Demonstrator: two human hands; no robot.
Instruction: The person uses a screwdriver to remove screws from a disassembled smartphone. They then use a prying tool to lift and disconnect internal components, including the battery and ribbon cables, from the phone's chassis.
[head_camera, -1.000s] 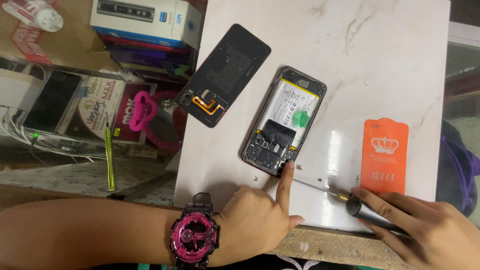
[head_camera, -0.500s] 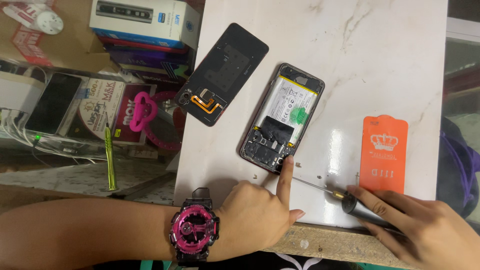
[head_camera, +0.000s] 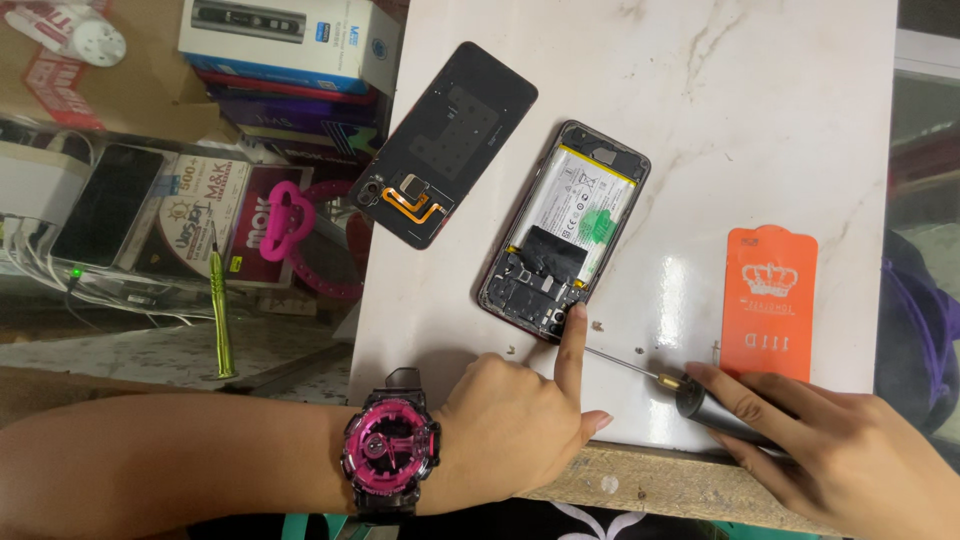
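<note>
While left hand (head_camera: 510, 425) pins opened phone (head_camera: 565, 230) by forefinger, right hand (head_camera: 840, 450) pinching screwdriver (head_camera: 690, 395); unscrewing underway, apparently. Next: seat tip squarely in lower-corner screw.

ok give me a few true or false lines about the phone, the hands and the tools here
1. The left hand has its index finger on the lower end of the opened phone. True.
2. The right hand holds a pair of tweezers. False: it holds a screwdriver, tip pointing toward the phone.
3. The back cover is fitted on the phone. False: it lies apart, to the phone's left, inner side up.
4. An orange packet lies on the white slab right of the phone. True.
5. A watch sits on the right wrist. False: it is on the left wrist.
</note>
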